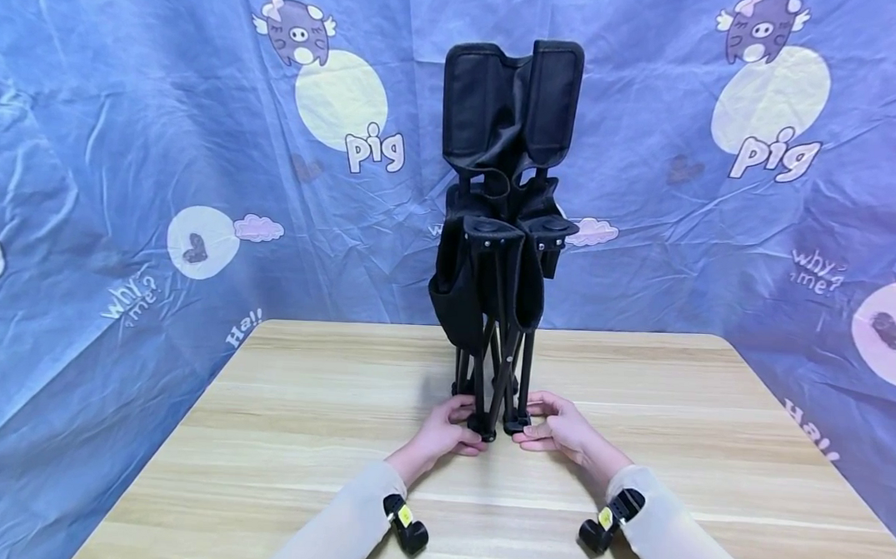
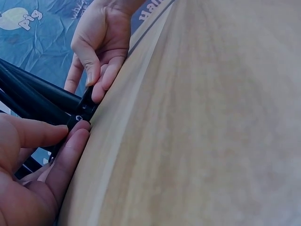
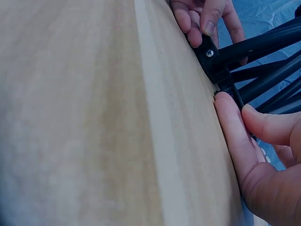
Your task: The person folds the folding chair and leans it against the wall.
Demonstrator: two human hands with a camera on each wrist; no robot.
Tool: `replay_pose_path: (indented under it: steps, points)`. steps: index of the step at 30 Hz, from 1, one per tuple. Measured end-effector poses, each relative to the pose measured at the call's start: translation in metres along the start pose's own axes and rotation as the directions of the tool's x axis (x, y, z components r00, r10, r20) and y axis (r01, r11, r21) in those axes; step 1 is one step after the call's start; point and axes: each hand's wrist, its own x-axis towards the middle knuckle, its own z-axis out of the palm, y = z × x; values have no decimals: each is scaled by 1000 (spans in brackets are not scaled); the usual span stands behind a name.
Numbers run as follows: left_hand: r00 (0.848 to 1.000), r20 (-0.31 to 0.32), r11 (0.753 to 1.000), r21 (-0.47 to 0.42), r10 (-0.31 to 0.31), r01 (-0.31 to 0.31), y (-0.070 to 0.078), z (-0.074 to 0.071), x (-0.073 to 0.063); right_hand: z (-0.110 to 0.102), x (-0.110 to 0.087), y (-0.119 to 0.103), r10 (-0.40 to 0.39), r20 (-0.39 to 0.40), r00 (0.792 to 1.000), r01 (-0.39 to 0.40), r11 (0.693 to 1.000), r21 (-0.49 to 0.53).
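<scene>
A black folding chair (image 1: 494,256), folded up with its fabric bunched, stands upright on the wooden table. Its crossed tubular legs end in black plastic feet. My left hand (image 1: 441,429) pinches a front foot (image 3: 210,55) on the left between thumb and fingers, low against the tabletop. On the other side, my right hand (image 1: 562,428) grips the neighbouring foot (image 1: 515,422) the same way. Both thumbs lie over the feet, with fingers underneath or beside them. In the left wrist view a screw shows on the foot close to the left fingertips.
The light wood table (image 1: 323,391) reaches back to a blue patterned cloth (image 1: 161,134) hanging behind and at both sides. Small black devices are strapped over the left sleeve (image 1: 347,517) and right sleeve (image 1: 685,532).
</scene>
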Motion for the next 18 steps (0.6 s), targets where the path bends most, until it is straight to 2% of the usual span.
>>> replay_pose_path:
  steps: [9,18]
  points:
    - [1000,-16,1000,3,7,-7,3,-1,6,1,7,-2,11,-38,999,-10,1000,24]
    - [1000,-25,1000,13,-14,14,6,-2,16,1,12,-5,1,-52,999,0,1000,20]
